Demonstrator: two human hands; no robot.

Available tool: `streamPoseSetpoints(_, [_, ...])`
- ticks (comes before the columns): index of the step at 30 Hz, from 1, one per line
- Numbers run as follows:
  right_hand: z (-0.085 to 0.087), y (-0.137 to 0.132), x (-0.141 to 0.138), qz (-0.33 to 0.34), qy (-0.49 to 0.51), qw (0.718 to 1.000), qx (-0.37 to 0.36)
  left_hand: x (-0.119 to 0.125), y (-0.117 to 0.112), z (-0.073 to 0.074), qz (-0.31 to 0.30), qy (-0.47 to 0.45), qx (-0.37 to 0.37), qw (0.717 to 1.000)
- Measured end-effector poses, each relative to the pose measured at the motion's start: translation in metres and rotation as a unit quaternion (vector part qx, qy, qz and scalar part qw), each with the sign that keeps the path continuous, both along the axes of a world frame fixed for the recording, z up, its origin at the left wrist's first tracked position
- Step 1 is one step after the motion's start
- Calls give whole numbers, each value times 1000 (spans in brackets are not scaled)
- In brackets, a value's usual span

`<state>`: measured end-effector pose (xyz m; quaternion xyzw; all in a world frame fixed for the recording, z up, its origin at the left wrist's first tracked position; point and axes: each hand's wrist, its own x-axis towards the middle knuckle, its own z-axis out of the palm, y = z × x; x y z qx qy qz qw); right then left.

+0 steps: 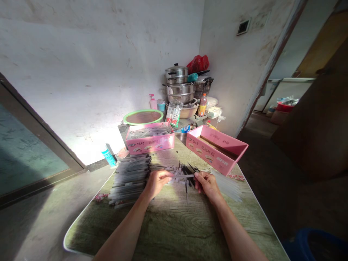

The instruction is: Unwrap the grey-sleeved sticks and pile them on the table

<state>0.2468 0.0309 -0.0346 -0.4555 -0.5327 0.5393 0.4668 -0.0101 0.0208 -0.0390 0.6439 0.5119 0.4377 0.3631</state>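
A thin, pale, straw-like tube [183, 176] is stretched level between my hands above the table. My left hand [158, 182] pinches its left end, and my right hand [206, 184] has thumb and fingers closed at the right end. Just beyond the hands lies a loose heap of short dark and whitish sticks [187, 169]. Beside my left hand is a broad stack of long, thin grey sleeves [129, 181] with dark contents. To the right of my right hand, clear thin sleeves [230, 187] lie in a spread, blurred pile.
A pink box [150, 144] filled with thin sleeves stands at the table's back left. Another pink box [228, 165] sits at the back right. Behind them are a green-rimmed tray [143, 116], stacked steel pots [179, 88] and a bottle [202, 105]. A blue-white can [108, 156] stands left.
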Motion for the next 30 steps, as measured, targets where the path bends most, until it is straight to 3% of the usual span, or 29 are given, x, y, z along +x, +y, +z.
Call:
streamPoseSetpoints(7, [2,-1,0,16,34,999,-7,-1,1,-3,2,3,-3,1000])
streamPoseSetpoints(12, [-1,0,0,8,-6,1000,9,0,-1,1,0,-1,-2,1000])
streamPoseSetpoints(17, [2,-1,0,6,15,1000,18,1,-2,4,6,-9,-17,1000])
streamPoseSetpoints(21, [6,-3,-1,4,9,1000,-3,0,0,1,9,-8,-21,1000])
streamPoseSetpoints(30, [1,0,0,9,29,999,27,0,1,-4,-2,-19,-27,999])
